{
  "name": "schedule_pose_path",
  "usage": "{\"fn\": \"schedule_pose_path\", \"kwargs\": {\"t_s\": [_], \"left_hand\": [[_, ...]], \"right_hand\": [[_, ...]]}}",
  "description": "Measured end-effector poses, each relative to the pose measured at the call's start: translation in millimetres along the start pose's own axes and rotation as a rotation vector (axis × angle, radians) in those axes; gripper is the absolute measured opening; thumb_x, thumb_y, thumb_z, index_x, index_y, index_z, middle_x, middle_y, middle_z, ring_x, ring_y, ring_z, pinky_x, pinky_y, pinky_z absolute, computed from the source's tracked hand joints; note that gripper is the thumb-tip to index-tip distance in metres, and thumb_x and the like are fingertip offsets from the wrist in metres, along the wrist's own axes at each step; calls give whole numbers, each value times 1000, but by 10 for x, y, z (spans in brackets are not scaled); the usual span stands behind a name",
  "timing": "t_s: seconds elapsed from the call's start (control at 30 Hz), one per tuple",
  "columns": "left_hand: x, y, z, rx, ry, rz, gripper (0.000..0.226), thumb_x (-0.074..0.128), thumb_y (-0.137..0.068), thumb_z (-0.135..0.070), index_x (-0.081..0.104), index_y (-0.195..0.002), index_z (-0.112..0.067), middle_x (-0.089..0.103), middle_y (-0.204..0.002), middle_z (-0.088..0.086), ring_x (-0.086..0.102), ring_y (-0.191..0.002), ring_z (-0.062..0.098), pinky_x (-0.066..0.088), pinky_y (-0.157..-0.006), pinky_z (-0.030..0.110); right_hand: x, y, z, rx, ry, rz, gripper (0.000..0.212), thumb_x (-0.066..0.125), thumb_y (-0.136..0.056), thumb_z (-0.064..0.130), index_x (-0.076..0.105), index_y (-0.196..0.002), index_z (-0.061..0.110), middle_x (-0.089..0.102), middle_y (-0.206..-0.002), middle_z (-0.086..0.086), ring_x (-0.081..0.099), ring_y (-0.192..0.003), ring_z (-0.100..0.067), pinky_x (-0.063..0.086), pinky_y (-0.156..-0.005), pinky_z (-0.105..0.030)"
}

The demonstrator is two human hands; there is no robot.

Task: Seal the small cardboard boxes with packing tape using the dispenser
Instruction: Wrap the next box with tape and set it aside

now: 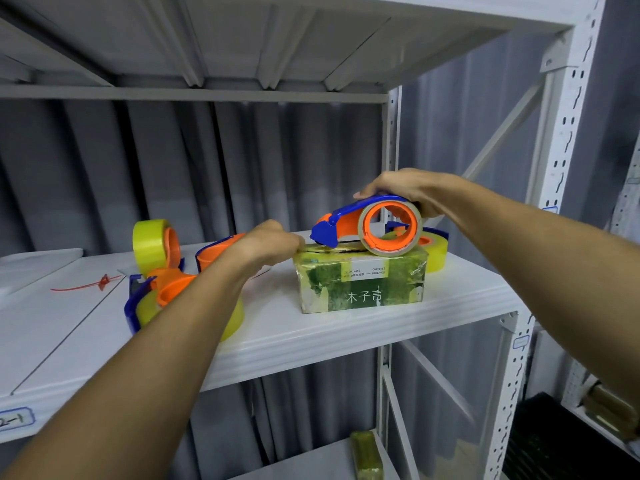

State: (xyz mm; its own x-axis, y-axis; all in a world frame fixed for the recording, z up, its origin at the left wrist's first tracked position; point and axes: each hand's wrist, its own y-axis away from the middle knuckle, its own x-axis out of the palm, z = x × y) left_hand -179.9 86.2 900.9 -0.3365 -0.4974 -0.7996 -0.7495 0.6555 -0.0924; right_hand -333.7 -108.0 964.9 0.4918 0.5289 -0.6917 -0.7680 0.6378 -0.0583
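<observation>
Head view. The right hand [403,192] grips a blue and orange tape dispenser [367,226] from above, fingers curled over its blue top, the thumb tip showing at the front of the handle. The dispenser carries a nearly spent roll on an orange hub and sits on top of a small green box [360,282]; its blue nose points away from the gripping hand, toward the left hand, and meets the box's top near that end. The box stands directly under the grip, on a white shelf [346,327], close to the shelf's front edge. It is wrapped in glossy tape and bears a pale label and white characters on its front face.

The left hand [268,242] rests at the top end of the box just beyond the dispenser's nose, fingers curled at the edge. Whether it pinches tape or only presses the box cannot be told.

Behind the right hand, a yellow tape roll [434,254] lies touching the box's far side. Beyond and below the left hand sit three more items: an upright yellow roll [152,244], a second dispenser [214,254] partly hidden by the wrist, and a third dispenser [152,299] with yellow tape under the forearm. A thin red tie [93,284] lies further out on the shelf. On the shelf below, another taped box [367,455] is partly in view.
</observation>
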Motion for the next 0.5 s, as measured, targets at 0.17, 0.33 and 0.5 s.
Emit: {"fn": "schedule_pose_path", "kwargs": {"t_s": [0.17, 0.33, 0.5], "left_hand": [[9, -16, 55, 32, -29, -39, 19, 60, -88, -27, 56, -82, -9, 54, -80, 5, 48, -68, 19, 37, -55, 26], [166, 75, 92, 86, -56, -52, 28, 51, -96, -31, 52, -76, -12, 52, -77, 5, 46, -65, 18, 34, -55, 27], [229, 98, 216, 203, 178, -253, 37, 64, -88, -20, 51, -121, -29, 38, -121, 1, 56, -100, 23, 50, -91, 36]], "right_hand": [[32, -54, 26, 1, 8, 8, 22, 71, -86, 45, 73, -96, 25, 77, -99, -8, 69, -80, -22, 57, -90, -38], [40, -88, 43, 17, 41, -3, 32, 74, -82, 49, 72, -94, 19, 77, -96, -8, 69, -77, -22, 57, -89, -39], [45, -107, 75, -2, 89, -13, 33, 72, -85, 50, 71, -93, 17, 78, -85, -3, 70, -64, -16, 59, -72, -30]]}}
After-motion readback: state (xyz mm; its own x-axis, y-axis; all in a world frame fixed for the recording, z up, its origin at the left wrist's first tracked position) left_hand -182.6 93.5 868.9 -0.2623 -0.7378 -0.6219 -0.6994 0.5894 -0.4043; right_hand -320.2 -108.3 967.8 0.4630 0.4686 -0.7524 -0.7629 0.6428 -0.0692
